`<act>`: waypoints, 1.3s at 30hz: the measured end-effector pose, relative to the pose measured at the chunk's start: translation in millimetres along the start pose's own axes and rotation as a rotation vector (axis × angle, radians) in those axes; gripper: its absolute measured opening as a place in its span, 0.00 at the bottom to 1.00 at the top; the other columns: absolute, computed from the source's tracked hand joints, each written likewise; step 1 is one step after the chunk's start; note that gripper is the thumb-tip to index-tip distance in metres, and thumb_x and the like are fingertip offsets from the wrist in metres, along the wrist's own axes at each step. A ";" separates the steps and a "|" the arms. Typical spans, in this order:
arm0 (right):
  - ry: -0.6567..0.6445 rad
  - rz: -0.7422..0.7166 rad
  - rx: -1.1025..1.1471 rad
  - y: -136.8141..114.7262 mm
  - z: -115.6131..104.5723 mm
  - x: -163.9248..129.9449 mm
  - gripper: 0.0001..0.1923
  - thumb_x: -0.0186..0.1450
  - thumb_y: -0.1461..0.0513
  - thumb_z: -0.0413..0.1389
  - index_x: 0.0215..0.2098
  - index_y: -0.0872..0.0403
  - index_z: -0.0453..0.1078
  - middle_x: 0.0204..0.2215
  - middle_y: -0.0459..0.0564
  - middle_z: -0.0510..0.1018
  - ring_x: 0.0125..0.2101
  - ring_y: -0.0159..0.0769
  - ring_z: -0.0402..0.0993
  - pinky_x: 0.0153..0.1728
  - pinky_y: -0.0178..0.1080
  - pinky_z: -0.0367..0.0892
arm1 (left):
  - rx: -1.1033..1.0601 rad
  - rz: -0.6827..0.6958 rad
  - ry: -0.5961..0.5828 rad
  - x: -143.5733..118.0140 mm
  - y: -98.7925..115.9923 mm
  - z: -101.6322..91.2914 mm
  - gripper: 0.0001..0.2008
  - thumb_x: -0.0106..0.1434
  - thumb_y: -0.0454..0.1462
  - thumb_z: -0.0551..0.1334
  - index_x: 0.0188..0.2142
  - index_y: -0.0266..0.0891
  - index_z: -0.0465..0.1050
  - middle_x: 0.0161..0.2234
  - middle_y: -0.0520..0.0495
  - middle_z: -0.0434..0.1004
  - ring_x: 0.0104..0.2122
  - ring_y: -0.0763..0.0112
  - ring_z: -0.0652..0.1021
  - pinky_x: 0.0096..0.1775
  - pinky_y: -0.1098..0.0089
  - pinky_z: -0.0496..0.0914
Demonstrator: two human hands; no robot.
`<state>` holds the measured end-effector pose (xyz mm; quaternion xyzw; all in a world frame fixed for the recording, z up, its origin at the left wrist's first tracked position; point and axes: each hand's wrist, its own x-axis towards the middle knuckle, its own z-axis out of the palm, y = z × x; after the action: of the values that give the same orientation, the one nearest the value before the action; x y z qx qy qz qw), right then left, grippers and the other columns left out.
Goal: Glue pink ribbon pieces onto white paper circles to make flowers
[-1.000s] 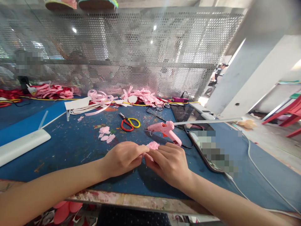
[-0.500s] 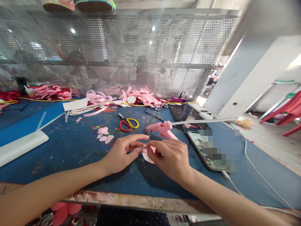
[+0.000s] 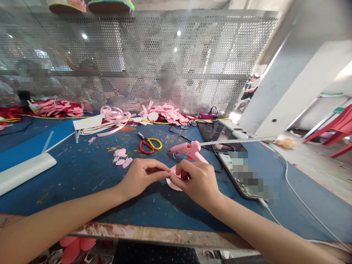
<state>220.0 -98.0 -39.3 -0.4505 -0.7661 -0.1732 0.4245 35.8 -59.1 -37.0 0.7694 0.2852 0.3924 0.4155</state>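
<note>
My left hand [image 3: 144,178] and my right hand [image 3: 196,182] meet fingertip to fingertip, both pinched over the blue table. What lies between the fingertips is too small and hidden to name. Just beneath and behind my right fingers is a white paper disc [image 3: 172,184] with pink pieces on it, partly covered by that hand. A pink hot glue gun [image 3: 189,148] lies just beyond my right hand, a long glue stick [image 3: 236,141] sticking out of its back. Small pink petal-like scraps [image 3: 121,157] lie left of centre, near scissors [image 3: 149,143] with red and yellow handles.
A phone [image 3: 239,176] with a white charging cable [image 3: 287,179] lies to the right. White sheets [image 3: 90,124], pink ribbon strips [image 3: 115,114] and a pink pile [image 3: 165,112] sit along the perforated metal screen [image 3: 132,55]. People are visible behind it. A white bar [image 3: 27,173] rests at left.
My left fingers have closed from a spread pose into a pinch against my right fingertips. My right fingers have curled in slightly. The tools on the table have not moved.
</note>
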 end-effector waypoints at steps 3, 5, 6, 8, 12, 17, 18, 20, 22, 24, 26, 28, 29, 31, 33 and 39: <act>0.001 0.000 -0.004 0.6 0.4 0.2 0.14 0.59 0.59 0.58 0.19 0.54 0.64 0.11 0.38 0.66 0.13 0.23 0.61 0.18 0.31 0.50 | -0.040 -0.014 0.019 1.8 -1.8 0.1 0.05 0.57 0.37 0.66 0.30 0.38 0.78 0.27 0.50 0.82 0.27 0.70 0.80 0.31 0.73 0.76; 0.001 0.001 -0.003 1.2 0.5 -0.1 0.15 0.59 0.58 0.59 0.19 0.54 0.64 0.10 0.38 0.66 0.13 0.23 0.60 0.19 0.31 0.50 | -0.064 -0.022 0.043 3.5 -4.1 -0.9 0.05 0.58 0.37 0.65 0.31 0.37 0.77 0.25 0.50 0.81 0.25 0.71 0.80 0.29 0.74 0.76; 0.001 0.001 0.000 1.5 0.3 -0.2 0.15 0.59 0.58 0.59 0.19 0.54 0.64 0.10 0.38 0.65 0.13 0.23 0.60 0.19 0.31 0.50 | -0.073 -0.024 0.060 4.5 -5.6 -1.7 0.06 0.59 0.38 0.65 0.32 0.37 0.76 0.25 0.50 0.81 0.25 0.71 0.80 0.29 0.74 0.76; -0.001 -0.001 0.008 1.8 -0.4 -0.3 0.14 0.60 0.59 0.59 0.20 0.54 0.64 0.10 0.37 0.65 0.13 0.23 0.60 0.20 0.31 0.51 | -0.080 -0.026 0.095 6.6 -8.8 -3.6 0.07 0.59 0.38 0.64 0.36 0.36 0.75 0.26 0.49 0.81 0.25 0.70 0.81 0.30 0.73 0.77; -0.028 -0.043 0.050 0.1 -3.9 0.7 0.13 0.63 0.59 0.56 0.22 0.54 0.64 0.13 0.39 0.67 0.15 0.24 0.60 0.21 0.31 0.51 | -0.025 -0.015 0.113 9.6 -14.6 -6.0 0.07 0.58 0.38 0.66 0.34 0.36 0.77 0.30 0.47 0.83 0.30 0.67 0.82 0.34 0.70 0.78; -0.095 -0.197 0.112 -3.2 -10.0 3.4 0.16 0.68 0.62 0.50 0.22 0.54 0.63 0.16 0.42 0.66 0.18 0.27 0.58 0.23 0.33 0.52 | 0.062 0.043 0.008 8.9 -18.5 -3.3 0.08 0.57 0.38 0.66 0.36 0.38 0.79 0.41 0.44 0.82 0.40 0.63 0.81 0.44 0.64 0.76; -0.104 -0.228 0.119 -3.4 -10.9 3.9 0.16 0.69 0.62 0.49 0.23 0.54 0.63 0.17 0.43 0.67 0.19 0.27 0.58 0.24 0.33 0.52 | 0.074 0.055 -0.028 8.4 -18.4 -2.6 0.11 0.57 0.39 0.67 0.39 0.39 0.79 0.44 0.43 0.81 0.43 0.62 0.80 0.45 0.63 0.76; -0.120 -0.270 0.125 -3.0 -11.9 4.7 0.15 0.69 0.62 0.49 0.23 0.54 0.63 0.18 0.44 0.69 0.22 0.29 0.59 0.25 0.33 0.53 | 0.099 0.087 -0.109 7.3 -17.1 -1.6 0.16 0.58 0.41 0.66 0.46 0.40 0.77 0.49 0.42 0.77 0.49 0.60 0.77 0.50 0.61 0.73; -0.133 -0.285 0.121 -2.0 -12.1 5.2 0.16 0.69 0.63 0.49 0.22 0.54 0.62 0.19 0.45 0.68 0.23 0.30 0.58 0.26 0.34 0.52 | 0.126 0.128 -0.205 6.4 -14.8 -1.2 0.18 0.61 0.42 0.63 0.50 0.42 0.74 0.53 0.44 0.75 0.55 0.61 0.72 0.56 0.59 0.66; -0.141 -0.287 0.115 -0.7 -11.6 5.4 0.17 0.69 0.63 0.48 0.22 0.54 0.61 0.19 0.45 0.67 0.23 0.30 0.57 0.26 0.34 0.52 | 0.153 0.159 -0.287 5.7 -12.8 -1.2 0.17 0.65 0.42 0.59 0.53 0.45 0.72 0.55 0.47 0.72 0.58 0.62 0.69 0.59 0.58 0.61; -0.141 -0.285 0.115 0.3 -10.8 5.2 0.17 0.69 0.63 0.48 0.21 0.54 0.60 0.19 0.45 0.66 0.24 0.31 0.57 0.26 0.35 0.51 | 0.181 0.168 -0.318 5.2 -12.0 -1.5 0.18 0.66 0.42 0.57 0.54 0.46 0.70 0.57 0.46 0.70 0.59 0.62 0.68 0.60 0.57 0.61; -0.139 -0.285 0.129 1.0 -10.0 4.6 0.18 0.69 0.62 0.49 0.21 0.54 0.59 0.19 0.45 0.66 0.24 0.31 0.56 0.26 0.35 0.51 | 0.205 0.160 -0.300 5.0 -12.3 -1.9 0.19 0.66 0.43 0.57 0.55 0.43 0.69 0.58 0.44 0.69 0.58 0.60 0.69 0.59 0.57 0.62; -0.140 -0.284 0.142 1.2 -9.7 4.2 0.18 0.69 0.62 0.49 0.21 0.54 0.58 0.18 0.44 0.65 0.24 0.31 0.56 0.26 0.35 0.50 | 0.214 0.156 -0.286 5.1 -12.5 -2.0 0.20 0.65 0.43 0.58 0.55 0.42 0.68 0.57 0.43 0.69 0.57 0.60 0.70 0.58 0.57 0.63; -0.139 -0.265 0.177 1.6 -9.2 3.4 0.17 0.69 0.62 0.50 0.21 0.53 0.57 0.18 0.43 0.65 0.23 0.31 0.55 0.26 0.35 0.50 | 0.223 0.147 -0.265 5.5 -12.9 -2.3 0.19 0.65 0.43 0.58 0.54 0.41 0.69 0.56 0.43 0.71 0.56 0.61 0.71 0.58 0.58 0.63; -0.129 -0.201 0.219 2.4 -9.0 2.8 0.15 0.69 0.64 0.49 0.23 0.53 0.57 0.20 0.43 0.65 0.24 0.31 0.55 0.27 0.35 0.51 | 0.224 0.138 -0.260 6.1 -12.8 -2.4 0.17 0.66 0.42 0.57 0.53 0.42 0.70 0.56 0.45 0.71 0.56 0.62 0.71 0.58 0.59 0.63; -0.097 0.130 0.425 6.0 -8.9 6.1 0.09 0.69 0.62 0.45 0.29 0.52 0.56 0.27 0.45 0.65 0.27 0.32 0.58 0.30 0.35 0.57 | 0.197 0.105 -0.253 7.5 -11.9 -3.6 0.16 0.68 0.38 0.53 0.52 0.43 0.72 0.55 0.48 0.72 0.58 0.66 0.69 0.60 0.63 0.59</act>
<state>228.0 -97.2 -30.0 -0.4070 -0.7743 0.0417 0.4828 35.3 -46.0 -43.3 0.8635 0.2271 0.2837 0.3498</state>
